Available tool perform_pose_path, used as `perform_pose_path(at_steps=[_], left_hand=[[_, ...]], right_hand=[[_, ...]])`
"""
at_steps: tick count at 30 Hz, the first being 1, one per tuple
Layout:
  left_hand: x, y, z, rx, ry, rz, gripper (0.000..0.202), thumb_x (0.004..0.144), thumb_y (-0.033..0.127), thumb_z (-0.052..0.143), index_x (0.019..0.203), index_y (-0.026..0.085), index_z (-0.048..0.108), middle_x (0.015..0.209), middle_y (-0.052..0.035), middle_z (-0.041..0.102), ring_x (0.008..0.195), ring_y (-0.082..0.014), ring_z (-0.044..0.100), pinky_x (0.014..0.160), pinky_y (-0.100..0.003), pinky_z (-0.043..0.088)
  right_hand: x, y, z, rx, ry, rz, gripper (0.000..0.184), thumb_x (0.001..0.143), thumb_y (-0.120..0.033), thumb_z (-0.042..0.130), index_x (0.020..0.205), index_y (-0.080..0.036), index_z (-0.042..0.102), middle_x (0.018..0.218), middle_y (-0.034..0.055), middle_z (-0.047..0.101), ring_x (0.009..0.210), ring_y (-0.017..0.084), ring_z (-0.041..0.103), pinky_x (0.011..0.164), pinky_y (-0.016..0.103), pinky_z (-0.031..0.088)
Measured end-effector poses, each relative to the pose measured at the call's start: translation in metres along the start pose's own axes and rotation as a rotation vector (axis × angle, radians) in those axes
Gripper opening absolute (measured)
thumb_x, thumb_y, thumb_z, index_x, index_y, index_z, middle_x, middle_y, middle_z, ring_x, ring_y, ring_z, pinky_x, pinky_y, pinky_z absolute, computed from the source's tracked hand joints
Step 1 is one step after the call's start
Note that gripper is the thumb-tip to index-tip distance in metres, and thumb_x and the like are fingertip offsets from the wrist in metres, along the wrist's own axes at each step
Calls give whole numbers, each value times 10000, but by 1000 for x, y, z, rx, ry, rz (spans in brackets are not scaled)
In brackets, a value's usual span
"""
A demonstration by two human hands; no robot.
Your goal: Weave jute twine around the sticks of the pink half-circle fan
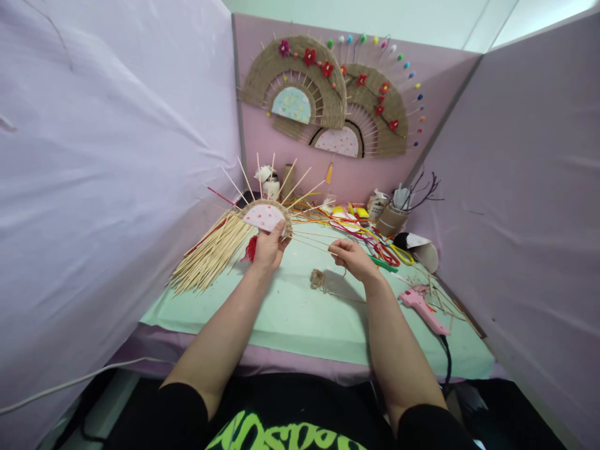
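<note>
My left hand [272, 245] grips the lower right corner of a half-round fan [263, 216], its thumb on the pink spotted face. Thin sticks [247, 175] fan out from its curved edge, which has twine wound along it. My right hand [350, 256] is closed in a pinch to the right of the fan. From the fan's right end a strand of twine [309, 242] runs taut to these fingers. A small loose bundle of twine [317, 279] lies on the table below. A red tassel [250, 249] shows just left of my left wrist.
Many loose sticks [206, 256] lie at the left. A pink glue gun [424, 309], its cord trailing off the front edge, rests at the right. Coloured pipe cleaners [360, 232] and scissors [387, 255] lie behind my right hand. Two finished fans [300, 62] hang on the back panel.
</note>
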State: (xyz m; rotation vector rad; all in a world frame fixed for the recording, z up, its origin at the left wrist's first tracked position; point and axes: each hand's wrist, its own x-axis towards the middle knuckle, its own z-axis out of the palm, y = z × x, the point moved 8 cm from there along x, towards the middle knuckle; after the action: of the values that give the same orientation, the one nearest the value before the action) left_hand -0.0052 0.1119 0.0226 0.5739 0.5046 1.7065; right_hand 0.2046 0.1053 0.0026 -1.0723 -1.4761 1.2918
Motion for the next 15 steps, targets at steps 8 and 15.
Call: perform_pose_path(at_steps=[8,15], left_hand=[[-2,17,-7,21,125,262,427,589,189,813,928,251,562,955,26,660,849,-104,610,729,-230,478],[-5,3,1,-49,42,77,359,629,214,791,904,252,564,848,53,650,735,-76,602,741,-249,471]], right_hand=[[-1,-10,-5,76,76,-124,302,685,-464,696,695,-176,603,503,-52,420,466,62,338,449,213,262],[-23,5,83,-237,-483,57,305,719,-452,650,719,-147,638,539,-28,515,490,78,415,486,214,313]])
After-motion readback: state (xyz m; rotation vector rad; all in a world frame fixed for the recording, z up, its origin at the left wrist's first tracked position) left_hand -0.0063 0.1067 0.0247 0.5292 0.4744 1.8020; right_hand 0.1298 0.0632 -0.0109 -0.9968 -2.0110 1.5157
